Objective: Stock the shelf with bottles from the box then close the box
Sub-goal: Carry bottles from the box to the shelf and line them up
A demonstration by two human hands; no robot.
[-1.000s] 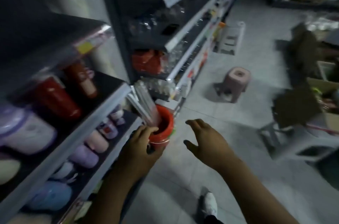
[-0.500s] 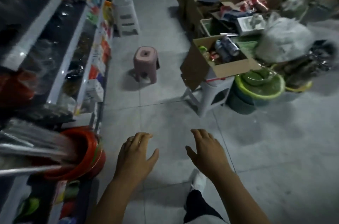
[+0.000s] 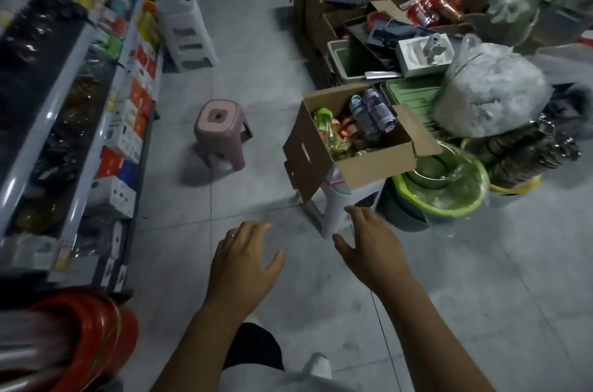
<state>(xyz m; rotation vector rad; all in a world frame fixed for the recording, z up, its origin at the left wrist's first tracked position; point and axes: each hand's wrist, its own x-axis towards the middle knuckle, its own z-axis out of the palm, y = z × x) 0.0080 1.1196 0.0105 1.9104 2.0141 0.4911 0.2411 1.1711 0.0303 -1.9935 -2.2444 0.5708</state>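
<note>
cardboard box [image 3: 365, 164] of bottles [image 3: 369, 117] sits open beyond both empty, relaxed hands.

A second ago the left hand [image 3: 244, 260] was gripping the red pot [image 3: 96, 327] at the front edge of the shelf [image 3: 80, 122]. It has let go. Now it is out over the grey floor [image 3: 481, 279], fingers loose, holding nothing. The right hand [image 3: 372, 247] has moved forward too, and its fingertips now show in front of the white stool [image 3: 340, 199]; I cannot tell if they touch it. The head has turned away from the shelf. The box [image 3: 372, 164] of bottles [image 3: 369, 115] on the stool was far off to the side and blurry. Now it is nearer and in the middle. The red pot has slid to the bottom left corner of the view.
</note>
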